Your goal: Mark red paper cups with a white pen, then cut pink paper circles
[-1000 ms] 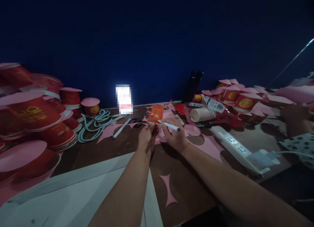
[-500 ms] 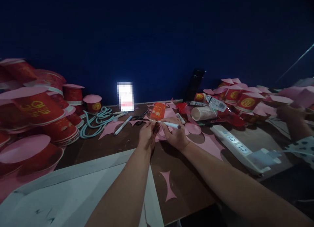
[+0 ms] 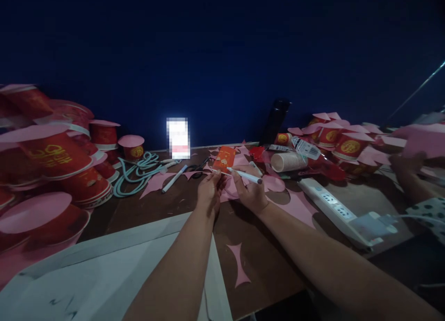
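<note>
My left hand and my right hand meet over a piece of pink paper on the brown table. The right hand's fingers are closed round a white pen whose tip points left, toward the left hand. My left hand pinches the paper's edge with curled fingers. A small red-orange card lies just beyond both hands.
Red paper cups with pink lids are piled at the left, more at the right. A white power strip, a sideways cup stack, a teal cord, scissors and pink scraps lie around. Another person's hand holds pink paper far right.
My hands stay almost in place; the pen's rear end has tilted slightly up. The other person's hand at the right has lifted a pink sheet.
</note>
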Demonstrator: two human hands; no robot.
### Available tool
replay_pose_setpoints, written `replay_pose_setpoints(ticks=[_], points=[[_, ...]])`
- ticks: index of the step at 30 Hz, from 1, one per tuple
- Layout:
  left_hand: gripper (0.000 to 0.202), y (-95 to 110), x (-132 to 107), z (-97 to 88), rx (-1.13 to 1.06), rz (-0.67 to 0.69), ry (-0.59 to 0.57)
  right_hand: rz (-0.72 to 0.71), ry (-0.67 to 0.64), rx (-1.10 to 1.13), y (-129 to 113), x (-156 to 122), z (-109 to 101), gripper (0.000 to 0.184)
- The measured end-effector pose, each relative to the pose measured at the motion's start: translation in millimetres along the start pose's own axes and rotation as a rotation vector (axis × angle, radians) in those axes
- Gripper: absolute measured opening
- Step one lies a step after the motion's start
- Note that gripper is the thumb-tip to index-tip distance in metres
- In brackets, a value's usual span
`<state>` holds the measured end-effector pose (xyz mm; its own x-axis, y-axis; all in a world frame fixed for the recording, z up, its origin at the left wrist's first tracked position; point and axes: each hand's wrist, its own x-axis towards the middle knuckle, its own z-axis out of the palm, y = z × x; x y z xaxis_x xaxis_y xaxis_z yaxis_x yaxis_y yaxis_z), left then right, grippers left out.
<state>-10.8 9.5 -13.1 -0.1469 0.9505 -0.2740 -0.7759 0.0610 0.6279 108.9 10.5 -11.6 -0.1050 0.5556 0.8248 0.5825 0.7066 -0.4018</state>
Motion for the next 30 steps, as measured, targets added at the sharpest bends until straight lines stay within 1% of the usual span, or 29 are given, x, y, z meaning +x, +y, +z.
replay_pose_setpoints(ticks=[6, 10, 16, 20, 25, 30], points=[[0.009, -0.7, -0.2, -0.6, 0.001, 0.012, -0.017, -0.029, -0.039, 0.003, -5.0, -0.1, -0.1, 0.012], [0.007, -1.5, 0.3, -0.9, -0.016, 0.029, -0.018, -0.063, -0.048, -0.001, -4.1, -0.5, 0.9, 0.010], [0.007, -0.2, -0.6, 0.0, 0.000, 0.006, -0.006, -0.054, -0.043, -0.041, 0.9, -1.8, 3.8, 0.015], [0.006, 0.4, -2.7, 0.3, -0.037, 0.038, -0.017, -0.064, -0.046, -0.031, -1.6, -0.8, 2.7, 0.013], [0.004, -0.3, -1.8, 0.1, -0.033, 0.024, 0.007, -0.054, -0.030, -0.037, -5.1, 0.4, 1.6, 0.013], [0.003, -1.7, 0.1, -0.7, -0.060, 0.031, 0.012, -0.071, -0.046, -0.026, -3.9, 0.7, 1.4, 0.010]])
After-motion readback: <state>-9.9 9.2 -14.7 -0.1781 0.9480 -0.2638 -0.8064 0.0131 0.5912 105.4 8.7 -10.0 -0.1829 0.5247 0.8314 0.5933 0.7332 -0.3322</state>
